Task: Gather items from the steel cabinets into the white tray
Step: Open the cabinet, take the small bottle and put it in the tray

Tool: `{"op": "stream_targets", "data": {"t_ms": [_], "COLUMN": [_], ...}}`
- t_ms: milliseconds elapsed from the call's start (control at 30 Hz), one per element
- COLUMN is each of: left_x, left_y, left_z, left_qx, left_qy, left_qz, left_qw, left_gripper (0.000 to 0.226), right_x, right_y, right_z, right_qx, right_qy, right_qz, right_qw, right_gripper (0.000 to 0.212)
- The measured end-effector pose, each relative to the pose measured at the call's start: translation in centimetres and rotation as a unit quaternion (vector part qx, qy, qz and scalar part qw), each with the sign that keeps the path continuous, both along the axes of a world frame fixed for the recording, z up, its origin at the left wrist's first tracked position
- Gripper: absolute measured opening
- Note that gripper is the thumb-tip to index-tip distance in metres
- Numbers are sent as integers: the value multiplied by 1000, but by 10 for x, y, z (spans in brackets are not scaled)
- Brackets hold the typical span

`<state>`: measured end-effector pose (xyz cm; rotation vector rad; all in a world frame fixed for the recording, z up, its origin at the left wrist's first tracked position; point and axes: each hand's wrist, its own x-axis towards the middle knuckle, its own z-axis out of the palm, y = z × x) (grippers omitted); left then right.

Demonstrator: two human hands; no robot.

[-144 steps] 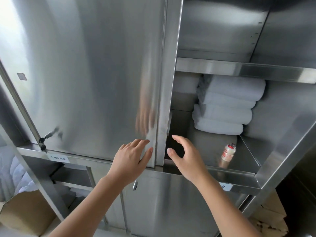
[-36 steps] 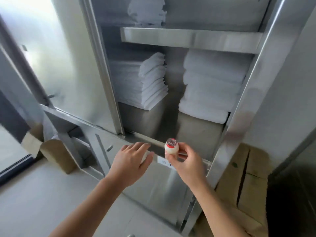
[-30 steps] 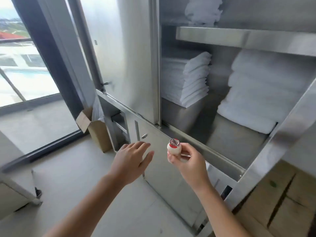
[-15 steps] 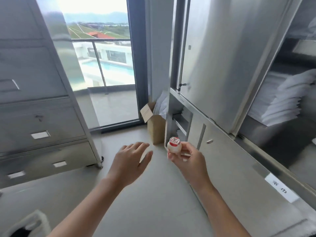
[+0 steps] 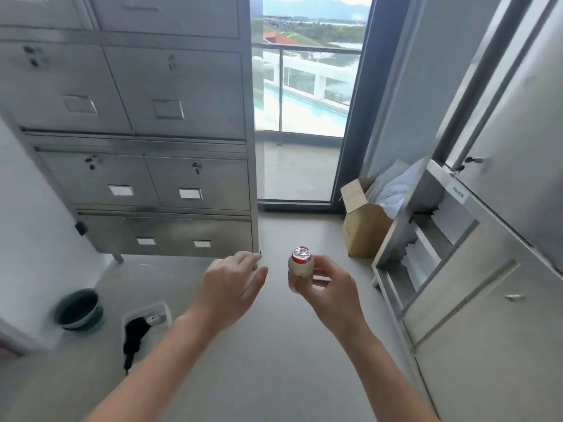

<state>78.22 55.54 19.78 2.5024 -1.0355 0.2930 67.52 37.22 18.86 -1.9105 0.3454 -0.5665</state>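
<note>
My right hand (image 5: pixel 327 289) pinches a small white bottle with a red foil cap (image 5: pixel 301 263), upright at chest height over the floor. My left hand (image 5: pixel 231 287) hovers beside it with curled fingers; a small pale item (image 5: pixel 252 277) shows between thumb and fingers, mostly hidden. The white tray (image 5: pixel 161 306) lies on the floor at lower left, with a black corded item (image 5: pixel 134 333) in it. Steel cabinets stand on both sides: a drawer unit (image 5: pixel 158 178) to the left, a door unit (image 5: pixel 487 269) to the right.
A green basin (image 5: pixel 79 309) sits on the floor left of the tray. An open cardboard box (image 5: pixel 365 226) with white cloth stands by the right cabinet. A glass balcony door (image 5: pixel 301 117) is straight ahead. Bare grey floor lies between the cabinets.
My view has swung left from the open towel shelf to the room. The bottle has left the shelf in my right hand. Tray and basin have come into view.
</note>
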Motion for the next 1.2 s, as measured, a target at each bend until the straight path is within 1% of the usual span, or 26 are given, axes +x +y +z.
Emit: {"op": "stream_targets", "data": {"t_ms": [133,333,467,567,667,800,1000,1133,1200], "left_x": [19,42,54,53,48,57,115,176,209], "left_y": [46,95,105,123,151,191,238,274,292], "left_z": [-11,-16,-7,-5,-7,-14,-42,-68,-77], "left_qx": [16,62,56,56,56,32,9,15,10], "left_qy": [43,83,77,73,79,83,114,152,170], "left_qz": [84,213,282,323,371,438,455,428,415], "left_qw": [995,972,954,942,924,895,883,891,894], "left_gripper": [57,73,64,56,57,54,58,46,45], "right_x": [52,129,176,207,230,264,329,373,397], "right_y": [25,54,72,90,116,159,217,247,262], "right_z": [-13,-33,-41,-45,-44,-43,-66,-88,-95], "right_qx": [20,47,61,53,53,30,9,6,3], "right_qy": [29,44,42,42,47,61,81,112,118], "right_qz": [79,189,255,291,337,400,424,401,386], "right_qw": [996,980,964,954,939,914,902,909,915], "right_gripper": [16,18,17,16,17,19,20,23,23]}}
